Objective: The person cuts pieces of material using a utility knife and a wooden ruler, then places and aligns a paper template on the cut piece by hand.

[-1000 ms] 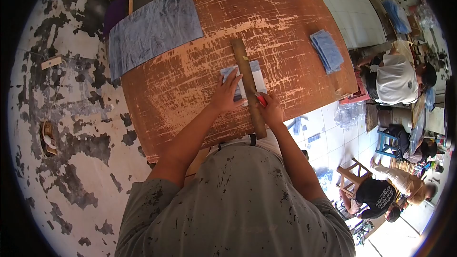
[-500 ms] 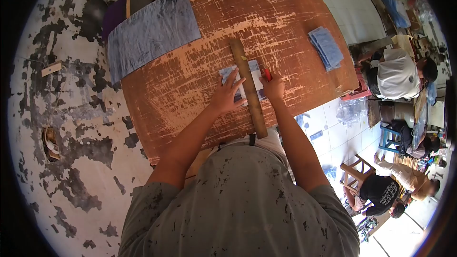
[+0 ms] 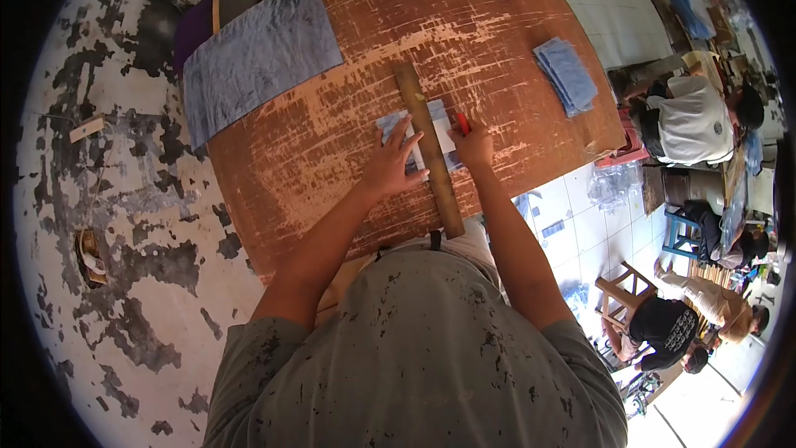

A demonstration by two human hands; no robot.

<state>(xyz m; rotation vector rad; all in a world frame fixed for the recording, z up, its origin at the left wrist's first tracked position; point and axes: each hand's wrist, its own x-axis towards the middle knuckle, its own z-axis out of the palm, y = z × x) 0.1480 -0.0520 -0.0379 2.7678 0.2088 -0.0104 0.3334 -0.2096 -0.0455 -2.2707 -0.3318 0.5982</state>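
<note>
Evidently, the left hand (image 3: 390, 168) lies spread open at nine o'clock of the long strip (image 3: 427, 149), while the right hand (image 3: 475, 148) grips a red tool (image 3: 463, 123) at three o'clock. Blue-and-white pieces (image 3: 441, 126) flank the strip on the desk (image 3: 290, 191); pressing firmly, fingertips clear, should prevent slipping.

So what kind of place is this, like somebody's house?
Probably a small workshop. The big brown board is scratched all over, the right hand holds a small red tool near a long straight strip, and other people are nearby.
</note>
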